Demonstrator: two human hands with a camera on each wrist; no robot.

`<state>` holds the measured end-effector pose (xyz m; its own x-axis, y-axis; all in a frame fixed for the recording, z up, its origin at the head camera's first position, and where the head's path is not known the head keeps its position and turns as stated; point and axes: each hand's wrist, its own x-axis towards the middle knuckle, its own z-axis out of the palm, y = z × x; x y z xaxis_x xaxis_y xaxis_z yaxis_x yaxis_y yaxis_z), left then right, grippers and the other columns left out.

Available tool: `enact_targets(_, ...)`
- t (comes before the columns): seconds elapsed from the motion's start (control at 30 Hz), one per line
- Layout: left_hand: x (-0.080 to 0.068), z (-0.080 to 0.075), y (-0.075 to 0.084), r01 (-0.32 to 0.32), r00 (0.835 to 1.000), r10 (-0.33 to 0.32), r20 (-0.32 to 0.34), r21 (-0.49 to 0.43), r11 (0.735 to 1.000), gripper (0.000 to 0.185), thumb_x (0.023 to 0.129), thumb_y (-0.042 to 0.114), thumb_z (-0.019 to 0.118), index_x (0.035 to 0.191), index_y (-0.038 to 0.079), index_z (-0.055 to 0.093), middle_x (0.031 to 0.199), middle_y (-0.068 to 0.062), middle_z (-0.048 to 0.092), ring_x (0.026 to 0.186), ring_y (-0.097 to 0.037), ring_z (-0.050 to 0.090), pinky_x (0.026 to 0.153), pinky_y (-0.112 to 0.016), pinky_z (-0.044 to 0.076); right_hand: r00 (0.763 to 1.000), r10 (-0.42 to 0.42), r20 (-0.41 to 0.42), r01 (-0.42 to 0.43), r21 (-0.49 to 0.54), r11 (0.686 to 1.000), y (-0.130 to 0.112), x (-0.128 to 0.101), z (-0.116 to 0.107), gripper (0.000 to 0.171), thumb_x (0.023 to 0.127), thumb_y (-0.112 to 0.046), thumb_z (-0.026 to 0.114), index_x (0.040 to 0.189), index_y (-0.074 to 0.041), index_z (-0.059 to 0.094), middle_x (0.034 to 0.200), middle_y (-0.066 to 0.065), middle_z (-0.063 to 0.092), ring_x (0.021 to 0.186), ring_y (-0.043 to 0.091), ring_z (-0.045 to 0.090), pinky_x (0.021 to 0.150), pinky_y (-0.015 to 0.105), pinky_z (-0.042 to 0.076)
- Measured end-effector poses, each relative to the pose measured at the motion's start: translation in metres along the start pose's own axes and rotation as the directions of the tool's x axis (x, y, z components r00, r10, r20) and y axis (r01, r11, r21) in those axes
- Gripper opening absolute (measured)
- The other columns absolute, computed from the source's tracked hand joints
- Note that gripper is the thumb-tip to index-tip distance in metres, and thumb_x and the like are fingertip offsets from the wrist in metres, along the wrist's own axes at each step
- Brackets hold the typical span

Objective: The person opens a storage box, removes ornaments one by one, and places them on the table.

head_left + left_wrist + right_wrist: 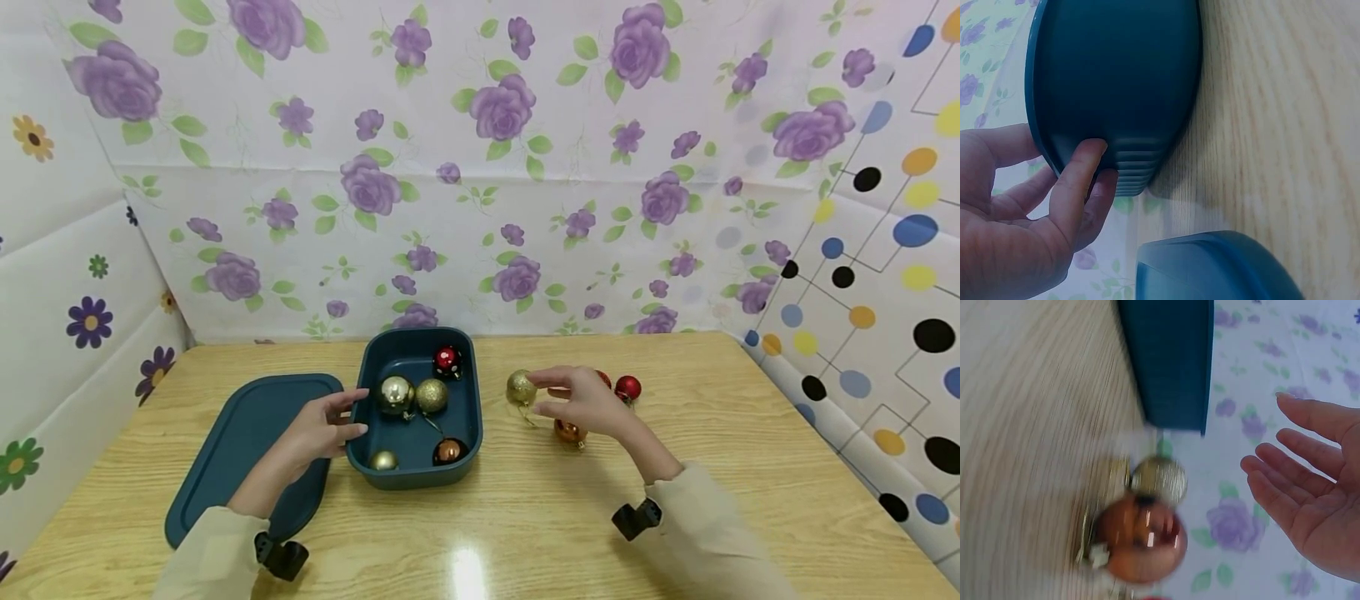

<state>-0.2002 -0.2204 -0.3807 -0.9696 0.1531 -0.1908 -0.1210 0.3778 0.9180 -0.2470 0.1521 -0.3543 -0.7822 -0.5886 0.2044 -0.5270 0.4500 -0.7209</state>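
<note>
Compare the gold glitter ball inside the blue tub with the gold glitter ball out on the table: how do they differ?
The glitter ball in the tub lies inside the blue tub, touching a shiny silver ball; the glitter ball on the table sits on the wooden table outside it. The first has no hand on it; the second lies at the right hand's fingertips. Both are gold, glittery and similar in size.

teal bin | teal lid | gold glitter bauble | copper bauble | purple-rose backdrop
</note>
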Motion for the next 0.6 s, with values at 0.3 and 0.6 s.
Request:
enact_targets(0.3, 0.0, 0.0, 0.0, 0.003, 1.0, -0.003, 0.005, 0.003, 1.0, 0.059, 0.09, 0.009, 0.057, 0.143, 0.007, 0.031, 0.144, -0.029, 0.018, 0.127, -0.044, 0.029, 0.072, -0.037, 0.05, 0.993, -0.084, 0.082, 0.085, -0.01, 0.996, -0.025, 0.027, 0.031, 0.042, 0.083, -0.012, 0.067, 0.121, 0.002, 0.057, 0.12, 0.018, 0.058, 0.109, 0.029, 0.055, 0.09, 0.036, 0.045)
enact_targets(0.6, 0.0, -0.001, 0.0, 0.003, 1.0, -0.003, 0.003, 0.003, 1.0, 0.059, 0.09, 0.009, 0.058, 0.142, 0.007, 0.032, 0.144, -0.028, 0.019, 0.127, -0.043, 0.029, 0.071, -0.035, 0.049, 0.961, -0.136, 0.241, 0.16, -0.083, 0.984, -0.046, 0.049, 0.059, 0.041, 0.082, -0.013, 0.068, 0.12, -0.001, 0.059, 0.118, 0.016, 0.059, 0.101, 0.026, 0.058, 0.084, 0.033, 0.048)
